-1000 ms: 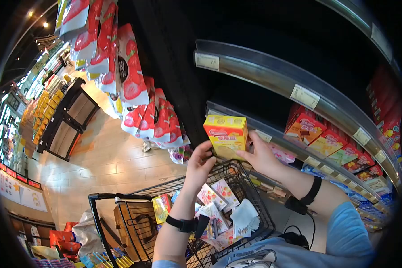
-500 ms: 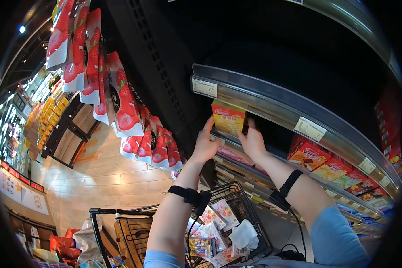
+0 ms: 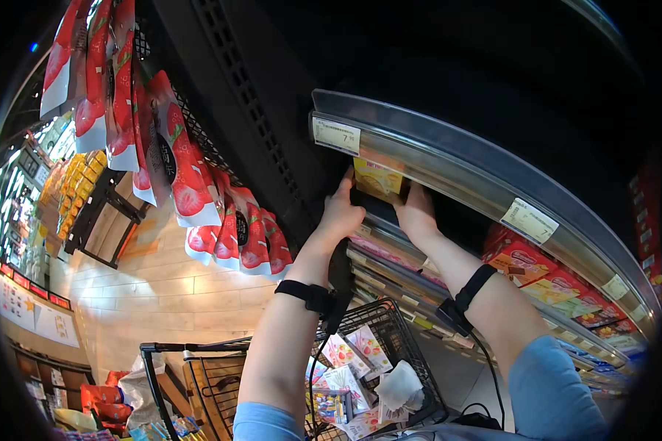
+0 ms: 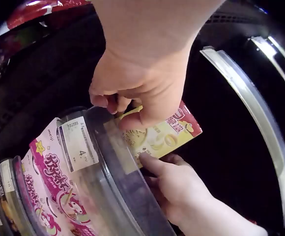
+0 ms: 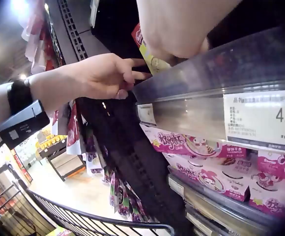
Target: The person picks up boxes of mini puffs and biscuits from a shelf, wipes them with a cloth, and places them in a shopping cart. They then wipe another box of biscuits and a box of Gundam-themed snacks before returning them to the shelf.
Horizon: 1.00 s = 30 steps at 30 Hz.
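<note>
A yellow box with a red end point(image 3: 377, 181) stands in the opening of a shelf, its upper part behind the shelf rail above in the head view. My left hand point(image 3: 341, 213) is at its left side; in the right wrist view, extended fingers of the left hand point(image 5: 103, 74) reach the box point(image 5: 157, 64). From the right, my right hand point(image 3: 417, 212) grips it. The left wrist view has the box point(image 4: 174, 135) between the left hand point(image 4: 140, 83) and the right hand point(image 4: 182, 189), whose thumb lies on its face. Some right fingers are hidden.
A clear-edged rail point(image 3: 434, 151) curves just above the hands. More boxes point(image 3: 522, 257) stand on the shelf at right. Red and white bags point(image 3: 184, 169) hang at left. Below is a black wire cart point(image 3: 393, 305) holding packages point(image 3: 346, 386). Pink packs point(image 5: 196, 172) fill a lower shelf.
The box has gone from above the cart into the shelf opening, both hands moving in with it. The hanging bags have shifted left in the head view.
</note>
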Tool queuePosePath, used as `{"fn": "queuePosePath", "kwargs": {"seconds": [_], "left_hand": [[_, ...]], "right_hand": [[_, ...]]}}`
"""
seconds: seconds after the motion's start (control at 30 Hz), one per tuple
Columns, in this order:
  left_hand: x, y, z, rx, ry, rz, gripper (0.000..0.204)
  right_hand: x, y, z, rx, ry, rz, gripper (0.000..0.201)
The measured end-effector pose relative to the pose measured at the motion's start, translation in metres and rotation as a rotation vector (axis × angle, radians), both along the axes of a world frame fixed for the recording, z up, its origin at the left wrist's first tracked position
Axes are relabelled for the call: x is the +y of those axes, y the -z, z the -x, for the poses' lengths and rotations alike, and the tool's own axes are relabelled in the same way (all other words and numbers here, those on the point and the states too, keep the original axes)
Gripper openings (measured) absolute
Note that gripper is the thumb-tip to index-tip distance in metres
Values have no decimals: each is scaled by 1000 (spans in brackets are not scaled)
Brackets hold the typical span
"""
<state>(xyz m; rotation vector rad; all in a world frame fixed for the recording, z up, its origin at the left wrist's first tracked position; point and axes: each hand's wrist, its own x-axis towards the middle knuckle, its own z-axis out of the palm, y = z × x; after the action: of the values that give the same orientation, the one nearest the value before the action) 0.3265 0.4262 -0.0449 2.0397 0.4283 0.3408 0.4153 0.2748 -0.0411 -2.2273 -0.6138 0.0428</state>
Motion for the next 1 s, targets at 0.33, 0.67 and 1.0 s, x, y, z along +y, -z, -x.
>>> {"fn": "queuePosePath", "kwargs": {"seconds": [0.33,0.67,1.0], "left_hand": [[-40,-23,102,-152,-79,226,75],[-113,11,313,-27,-260,415,49],[-165,34,414,284,-347,294,47]], "right_hand": [[-15,-15,6,-49,2,32,62],[-39,-3,17,-108,-40,-55,84],[-83,-6,126,-299,-400,-243,47]]}}
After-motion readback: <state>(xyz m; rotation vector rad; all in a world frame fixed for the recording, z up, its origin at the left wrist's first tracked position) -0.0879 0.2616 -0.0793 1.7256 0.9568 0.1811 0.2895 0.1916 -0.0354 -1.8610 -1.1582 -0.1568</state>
